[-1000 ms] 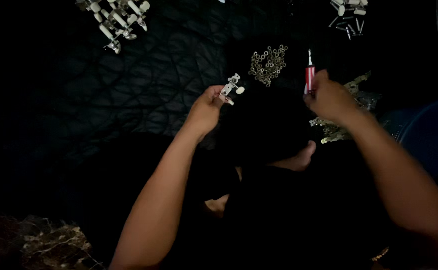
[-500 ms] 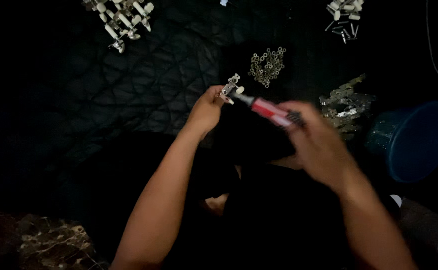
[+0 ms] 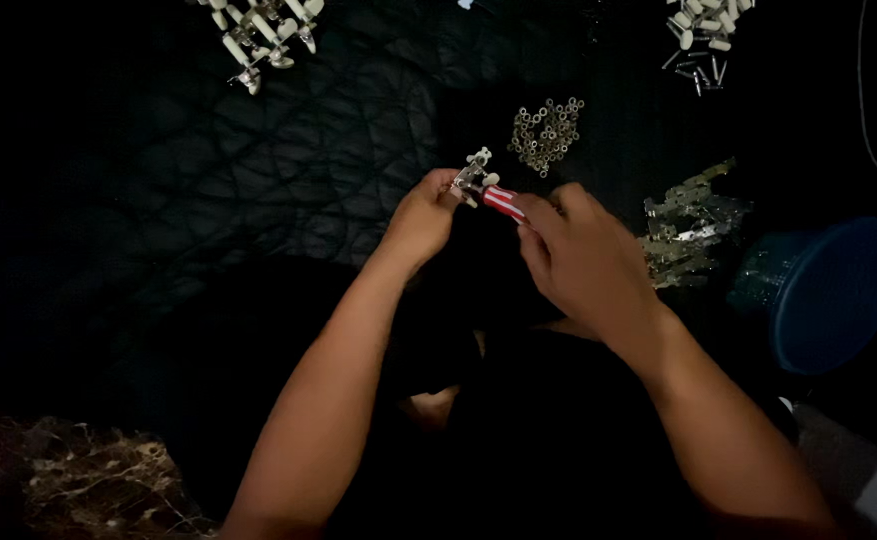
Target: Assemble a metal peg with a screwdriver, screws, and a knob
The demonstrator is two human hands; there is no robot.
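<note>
Dark quilted mat (image 3: 259, 180) is covering the worktop, parts sorted in piles within reach: blue bowl (image 3: 829, 290), metal brackets (image 3: 689, 225), washers (image 3: 547, 135). Left hand (image 3: 424, 215) is pinching small metal clip assembly (image 3: 476, 178) up at centre; right hand (image 3: 584, 255) is gripping red-striped screwdriver (image 3: 504, 203), tip against it.

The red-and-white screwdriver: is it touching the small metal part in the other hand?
Touching. The head view shows the red-and-white screwdriver tip meeting the small metal part pinched by the left hand.

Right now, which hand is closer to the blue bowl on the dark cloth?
The right hand. It sits left of the blue bowl, beside the pile of metal parts. The left hand is farther left, holding a small metal piece.
</note>
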